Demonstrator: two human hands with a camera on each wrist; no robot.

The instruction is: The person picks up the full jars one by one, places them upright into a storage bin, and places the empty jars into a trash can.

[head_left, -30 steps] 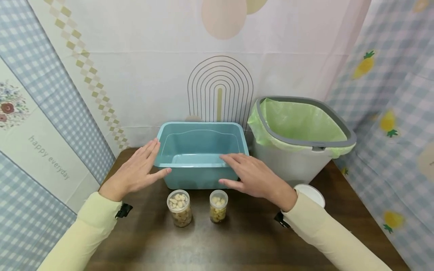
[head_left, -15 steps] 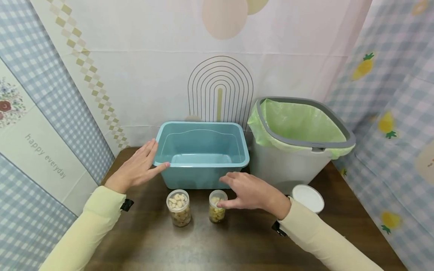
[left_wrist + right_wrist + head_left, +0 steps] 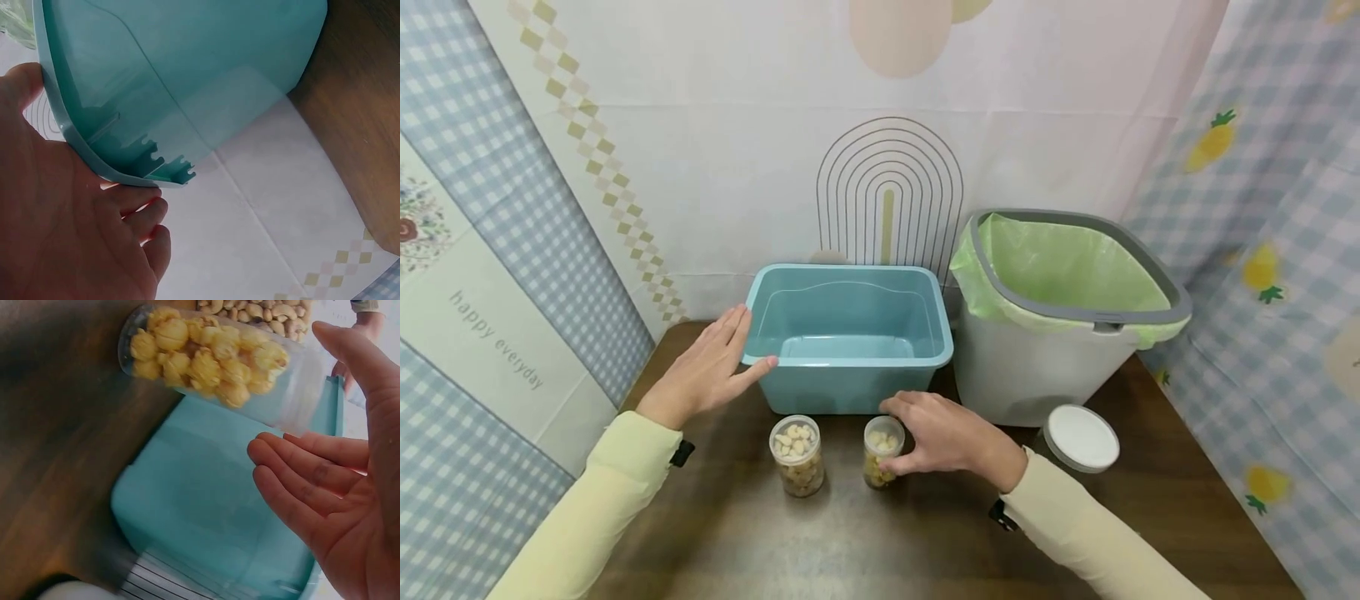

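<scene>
Two hands at frame centre, head view: left hand (image 3: 703, 373) lies flat against the blue bin (image 3: 848, 337); right hand (image 3: 943, 433) cups the popcorn jar (image 3: 882, 451) on the bench (image 3: 865, 533). Right wrist view: grip released, not yet touching; it should close low around the jar's body.

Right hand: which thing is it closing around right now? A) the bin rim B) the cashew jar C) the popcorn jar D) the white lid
C: the right hand curls around the popcorn jar, beside the cashew jar; the wrist view shows some gap, so no firm grip.
</scene>
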